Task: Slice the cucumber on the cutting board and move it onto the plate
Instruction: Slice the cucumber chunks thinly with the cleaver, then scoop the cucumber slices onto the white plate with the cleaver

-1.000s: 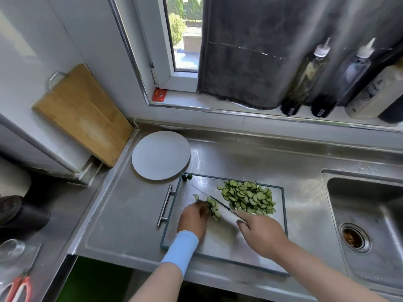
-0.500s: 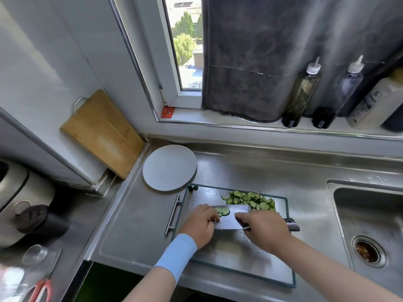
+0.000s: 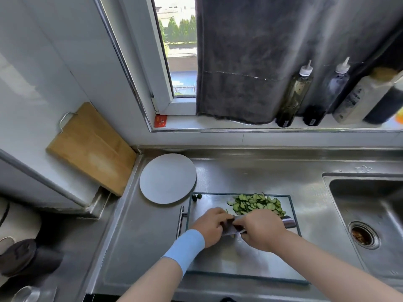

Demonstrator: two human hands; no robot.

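Slicing looks finished: cucumber slices sit heaped on the cutting board, none yet on the plate beside it, your right hand grips the knife, and your left hand curls at its blade, its hold impossible to tell.

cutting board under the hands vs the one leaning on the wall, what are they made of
The cutting board in use is probably stainless steel: glossy, mirror-like reflections, with a dark rim. The leaning board looks like wood or bamboo: matte tan, with visible grain strips.
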